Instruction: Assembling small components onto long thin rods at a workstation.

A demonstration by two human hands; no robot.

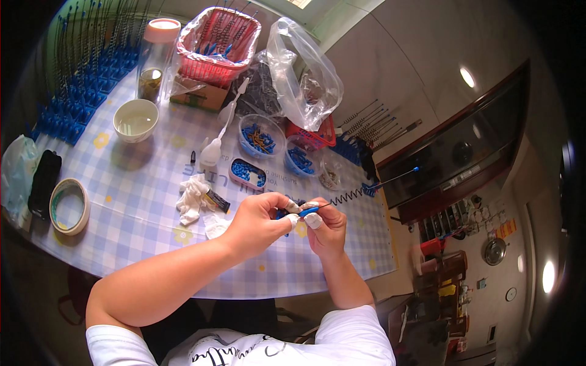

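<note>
My left hand [264, 221] and my right hand [325, 230] meet over the near part of the table, with white coverings on several fingertips. Pinched in my right hand is a small blue plastic piece [309, 211]. A thin dark wire with a coiled spring [348, 197] runs from there to the upper right and ends in a blue tip [417, 169]. The fingers of my left hand are closed on a dark blue part, mostly hidden, that touches the blue piece. Left of my hands lie crumpled white tissue [193, 198] and a small black tube [217, 200].
Beyond my hands stand tubs of blue parts [299, 160], a tin of blue pieces [248, 173] and a white squeeze bottle [211, 152]. A bowl [135, 121], tape roll [68, 206], bottle [155, 58] and red basket [217, 68] are farther left. Spring wires in blue bases [73, 110] line the far left edge.
</note>
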